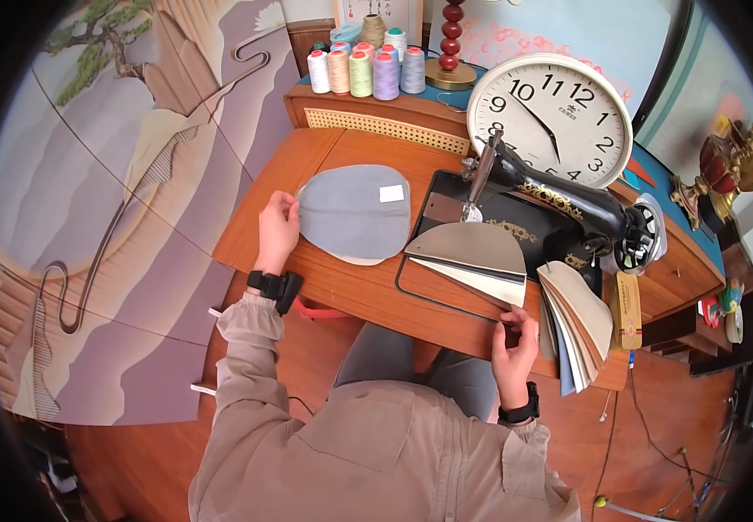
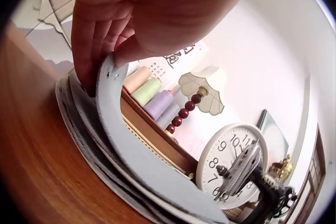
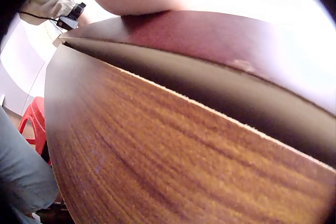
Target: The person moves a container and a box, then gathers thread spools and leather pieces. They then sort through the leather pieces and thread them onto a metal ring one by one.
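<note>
A stack of rounded grey-blue fabric pieces (image 1: 350,222) lies on the wooden sewing table, a small white label (image 1: 391,194) on its top. My left hand (image 1: 279,233) pinches the left edge of the uppermost piece. In the left wrist view that edge (image 2: 109,85) curves up from the layers beneath. My right hand (image 1: 515,348) rests at the table's front edge, fingers loosely bent and holding nothing. Its fingertips are right by the lower corner of a fanned set of brown, white and dark pieces (image 1: 468,248). The right wrist view hides most of that hand behind the table's edge.
A black sewing machine (image 1: 559,187) stands beyond the fanned pieces, with a large wall clock (image 1: 550,122) behind it. Another fan of pieces (image 1: 581,313) overhangs the front right edge beside a yellow box (image 1: 627,309). Several thread spools (image 1: 361,74) stand on the back shelf.
</note>
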### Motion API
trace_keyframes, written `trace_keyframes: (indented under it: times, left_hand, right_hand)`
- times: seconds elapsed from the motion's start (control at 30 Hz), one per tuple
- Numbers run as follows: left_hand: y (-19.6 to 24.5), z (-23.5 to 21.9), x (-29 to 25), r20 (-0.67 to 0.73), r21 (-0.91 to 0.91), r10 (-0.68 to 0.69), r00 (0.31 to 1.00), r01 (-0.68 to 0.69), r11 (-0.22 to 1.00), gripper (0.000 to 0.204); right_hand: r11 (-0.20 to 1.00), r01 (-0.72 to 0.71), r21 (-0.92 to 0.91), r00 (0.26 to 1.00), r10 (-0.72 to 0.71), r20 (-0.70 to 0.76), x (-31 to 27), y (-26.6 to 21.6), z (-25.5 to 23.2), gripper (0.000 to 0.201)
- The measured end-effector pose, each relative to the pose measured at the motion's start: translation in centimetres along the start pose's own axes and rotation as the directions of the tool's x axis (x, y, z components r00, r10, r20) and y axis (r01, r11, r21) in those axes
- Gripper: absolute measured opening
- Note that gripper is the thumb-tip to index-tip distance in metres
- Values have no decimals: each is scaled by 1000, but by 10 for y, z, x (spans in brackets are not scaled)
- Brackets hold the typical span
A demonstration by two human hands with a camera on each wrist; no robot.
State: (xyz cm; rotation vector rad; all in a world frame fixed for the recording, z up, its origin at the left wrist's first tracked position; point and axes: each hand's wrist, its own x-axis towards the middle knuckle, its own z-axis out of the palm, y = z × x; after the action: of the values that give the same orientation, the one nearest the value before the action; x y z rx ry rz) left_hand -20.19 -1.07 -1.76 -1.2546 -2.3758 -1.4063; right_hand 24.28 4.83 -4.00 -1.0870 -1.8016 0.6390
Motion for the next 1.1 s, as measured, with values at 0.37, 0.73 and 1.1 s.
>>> trace_keyframes:
  times: [0.37, 0.73, 1.1]
  left_hand:
    - [71, -18, -15, 299, -629, -214, 930, 361, 689, 44]
    - [211, -29, -76, 568, -707, 223, 792, 330, 626, 38]
    - [197, -5, -89, 611, -711, 325, 722, 319, 626, 23]
  right_hand:
    - [1000, 30, -3, 1000, -30, -8, -1, 1, -2, 34]
    - [977, 132, 164, 974, -159, 163, 9, -38, -1, 103]
    - [940, 334, 72, 942, -329, -72, 27, -37, -52, 39]
